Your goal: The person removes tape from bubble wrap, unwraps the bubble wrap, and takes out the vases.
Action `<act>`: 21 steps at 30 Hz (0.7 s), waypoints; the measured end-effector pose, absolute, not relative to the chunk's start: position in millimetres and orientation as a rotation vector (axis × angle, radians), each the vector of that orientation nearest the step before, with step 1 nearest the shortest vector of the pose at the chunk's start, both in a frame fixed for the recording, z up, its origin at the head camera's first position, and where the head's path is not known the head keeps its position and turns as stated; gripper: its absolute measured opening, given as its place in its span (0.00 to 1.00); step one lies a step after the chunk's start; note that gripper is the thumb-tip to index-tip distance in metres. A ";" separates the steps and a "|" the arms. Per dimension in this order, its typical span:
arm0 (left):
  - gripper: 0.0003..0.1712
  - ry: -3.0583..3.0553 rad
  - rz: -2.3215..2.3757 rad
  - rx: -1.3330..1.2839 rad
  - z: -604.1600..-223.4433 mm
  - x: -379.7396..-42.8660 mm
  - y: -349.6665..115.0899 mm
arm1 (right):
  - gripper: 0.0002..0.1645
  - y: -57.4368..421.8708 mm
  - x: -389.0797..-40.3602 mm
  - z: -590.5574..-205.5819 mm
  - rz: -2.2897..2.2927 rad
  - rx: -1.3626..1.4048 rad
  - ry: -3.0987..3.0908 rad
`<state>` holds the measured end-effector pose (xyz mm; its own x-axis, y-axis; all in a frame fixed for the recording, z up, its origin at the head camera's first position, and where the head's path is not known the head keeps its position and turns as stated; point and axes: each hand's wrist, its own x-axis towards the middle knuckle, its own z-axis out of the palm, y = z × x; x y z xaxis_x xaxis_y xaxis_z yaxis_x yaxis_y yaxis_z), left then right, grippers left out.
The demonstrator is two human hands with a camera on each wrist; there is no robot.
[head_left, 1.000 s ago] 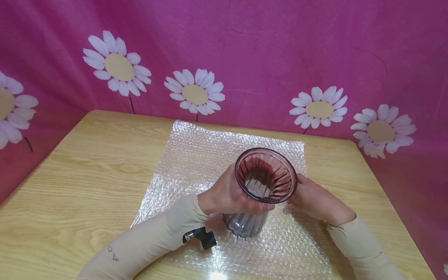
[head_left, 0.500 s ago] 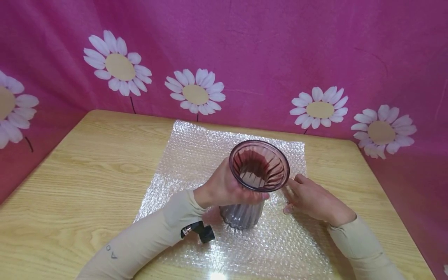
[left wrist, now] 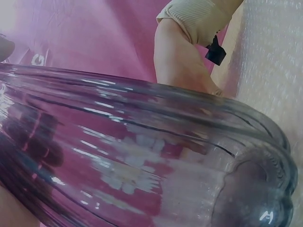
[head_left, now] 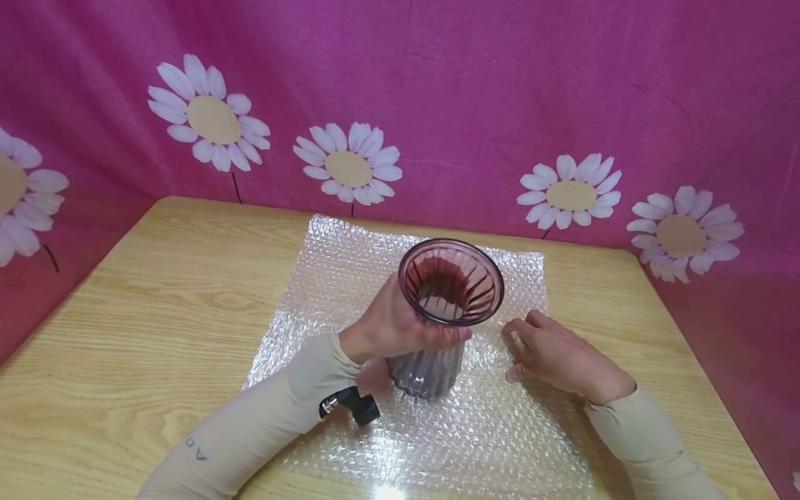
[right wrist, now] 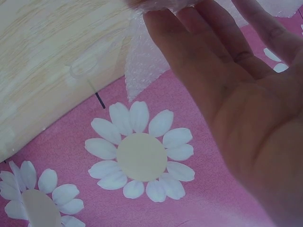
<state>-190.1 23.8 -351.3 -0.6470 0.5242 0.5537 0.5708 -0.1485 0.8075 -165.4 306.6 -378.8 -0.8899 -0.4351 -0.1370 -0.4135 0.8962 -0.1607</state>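
In the head view my left hand (head_left: 400,319) grips the neck of a ribbed glass vase (head_left: 428,371), just under its flared purple rim. The vase tilts slightly over a sheet of bubble wrap (head_left: 512,430); whether its base touches the sheet I cannot tell. The left wrist view is mostly filled by the vase (left wrist: 128,142), clear grey toward the base. Right of the vase and apart from it, my right hand (head_left: 559,357) is low over the wrap, fingers loosely bent. Those fingers (right wrist: 203,42) are extended beside the bubble wrap (right wrist: 147,56) in the right wrist view.
A light wooden table (head_left: 175,298) lies under the wrap, its surface visible on both sides. Behind it hangs a pink cloth (head_left: 450,104) printed with white daisies. A small black device (head_left: 356,404) is fixed at my left sleeve.
My left hand has carried the vase left and away from me. My right hand, beside the vase's rim earlier, stays where it was and is now apart from the vase.
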 end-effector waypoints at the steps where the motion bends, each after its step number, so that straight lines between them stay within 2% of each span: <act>1: 0.37 -2.023 -1.964 -1.302 -351.5 -190.8 23.4 | 0.40 306.4 -165.5 -378.8 -0.192 -0.644 2.889; 13: 0.34 -2.040 -1.932 -1.251 -351.0 -198.8 17.9 | 0.40 306.1 -167.2 -377.7 -0.197 -0.562 2.840; 21: 0.35 -1.992 -1.945 -1.239 -351.3 -204.2 15.4 | 0.41 306.7 -166.9 -378.2 -0.202 -0.584 2.844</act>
